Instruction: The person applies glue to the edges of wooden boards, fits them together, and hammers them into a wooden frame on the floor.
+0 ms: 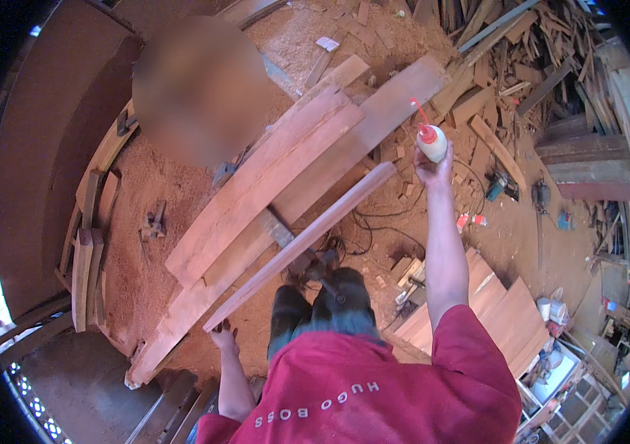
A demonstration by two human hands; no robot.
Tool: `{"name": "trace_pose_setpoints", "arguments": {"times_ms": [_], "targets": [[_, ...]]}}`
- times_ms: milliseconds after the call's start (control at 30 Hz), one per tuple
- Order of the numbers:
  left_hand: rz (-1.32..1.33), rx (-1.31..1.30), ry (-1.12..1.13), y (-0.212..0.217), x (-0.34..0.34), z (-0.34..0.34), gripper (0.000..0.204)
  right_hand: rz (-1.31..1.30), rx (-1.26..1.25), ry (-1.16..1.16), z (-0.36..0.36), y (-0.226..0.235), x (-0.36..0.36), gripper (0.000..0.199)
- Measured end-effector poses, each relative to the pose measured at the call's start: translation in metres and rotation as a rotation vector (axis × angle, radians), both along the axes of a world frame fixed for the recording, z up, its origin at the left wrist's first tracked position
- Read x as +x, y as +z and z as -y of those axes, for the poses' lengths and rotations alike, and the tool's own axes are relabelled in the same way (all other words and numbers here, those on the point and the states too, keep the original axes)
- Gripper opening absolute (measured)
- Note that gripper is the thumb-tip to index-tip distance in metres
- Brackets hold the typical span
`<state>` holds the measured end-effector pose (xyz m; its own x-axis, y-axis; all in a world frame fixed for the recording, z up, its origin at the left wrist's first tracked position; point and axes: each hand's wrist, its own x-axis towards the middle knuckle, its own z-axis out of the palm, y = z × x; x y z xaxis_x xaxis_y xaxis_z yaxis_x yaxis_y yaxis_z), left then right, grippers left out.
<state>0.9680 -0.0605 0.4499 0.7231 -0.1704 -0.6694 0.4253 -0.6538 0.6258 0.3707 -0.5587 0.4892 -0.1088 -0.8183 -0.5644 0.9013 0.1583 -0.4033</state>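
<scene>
My right hand [433, 169] is raised at the right, its fingers wrapped round a white squeeze bottle [434, 146] with a red cap and a thin red nozzle. A long, narrow reddish wooden strip [307, 240] runs slantwise in front of my body. At its lower left end my left hand [224, 337] grips it, with the fingers partly hidden. Beyond the strip, wide curved wooden boards [267, 181] lie side by side on a long plank [363, 152].
Sawdust and wood scraps cover the ground. A scrap pile [511, 55] fills the far right. A green power tool [496, 186] and dark cables [374, 226] lie on the right, near flat panels [503, 311]. Curved timbers [96, 214] stand at left. A blurred patch hides the upper left.
</scene>
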Motion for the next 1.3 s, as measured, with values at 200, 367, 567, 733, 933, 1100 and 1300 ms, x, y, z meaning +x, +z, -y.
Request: {"name": "trace_pose_setpoints", "arguments": {"times_ms": [200,367,567,733,933,1100,1300], "targets": [[0.044,0.114,-0.039,0.031,-0.017,0.022,0.036,0.382,0.004,0.093,0.119,-0.036,0.004,0.044],[0.038,0.161,-0.008,0.038,-0.016,0.018,0.032,0.577,0.082,0.179,0.159,-0.048,0.032,0.039],[0.056,0.156,0.080,0.024,-0.014,0.023,0.033,0.565,0.167,0.170,0.180,-0.056,0.027,0.042],[-0.018,0.033,0.102,0.014,-0.004,0.016,0.035,0.079,0.272,0.051,0.104,-0.020,0.025,0.043],[-0.087,-0.240,0.175,0.028,-0.014,0.015,0.046,-0.788,-0.158,0.386,-0.047,-0.052,0.060,0.036],[-0.055,-0.132,-0.075,0.028,0.011,0.015,0.056,-0.750,-0.243,0.246,-0.068,-0.060,0.096,0.039],[0.179,-0.125,-0.203,0.014,0.029,0.030,0.050,-1.148,-0.022,0.174,-0.038,-0.051,0.126,0.059]]}}
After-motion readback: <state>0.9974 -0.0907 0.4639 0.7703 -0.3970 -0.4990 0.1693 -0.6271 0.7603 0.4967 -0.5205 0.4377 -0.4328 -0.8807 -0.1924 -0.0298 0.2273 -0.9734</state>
